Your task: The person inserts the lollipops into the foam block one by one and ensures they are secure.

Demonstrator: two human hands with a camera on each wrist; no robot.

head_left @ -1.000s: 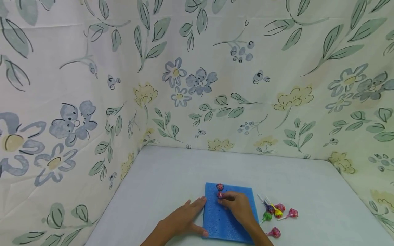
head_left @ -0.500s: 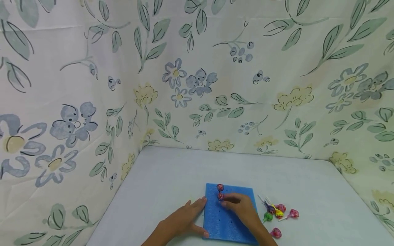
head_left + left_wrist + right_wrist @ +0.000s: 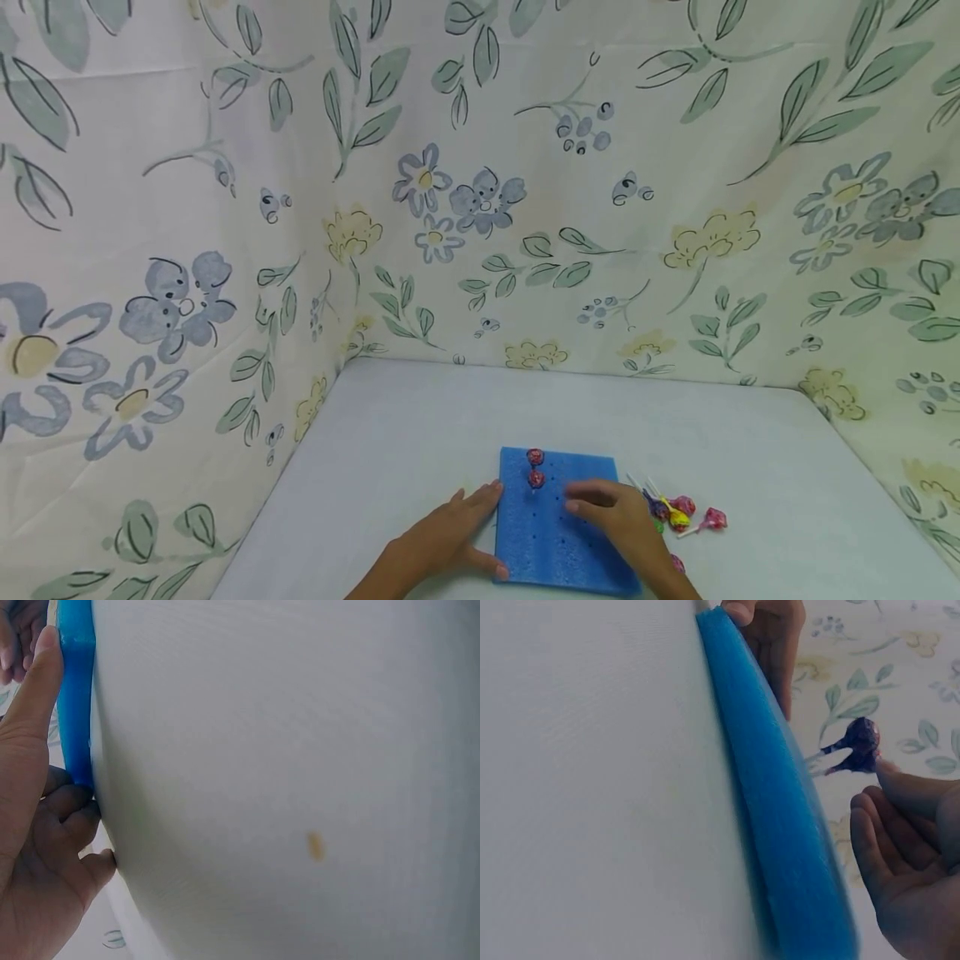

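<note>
A: ok what are our hands actually doing here?

B: Our left hand (image 3: pixel 450 537) is spread along the left edge of a flat, square-cornered blue board (image 3: pixel 525 554), foam by the look of it, fingertips and thumb against it. Our right hand (image 3: pixel 618 521) hangs over the board, thumb and fingers parted, pinching nothing.

A: and the lollipops?

B: Left of our right fingertips, not touching them, two red-wrapped ball lollipops on thin white sticks stand in the board: a farther one (image 3: pixel 535 457) and a nearer one (image 3: pixel 536 479). We can't tell how deep they sit. On our right hand's other side, loose on the white table (image 3: pixel 420 417), we've got a dark purple-blue wrapped lollipop (image 3: pixel 659 509), a yellow one (image 3: pixel 678 520) and some pink ones (image 3: pixel 716 518). A green one (image 3: pixel 659 526) is mostly hidden by our hand.

A: tricky to handle?

B: Probably light but top-heavy, hard candy in a slick wrapper. We'd pinch right where ball meets stick; lower down, a thin stick might bend. The board's likely soft and light, so we'd steady it by the edge.
</note>
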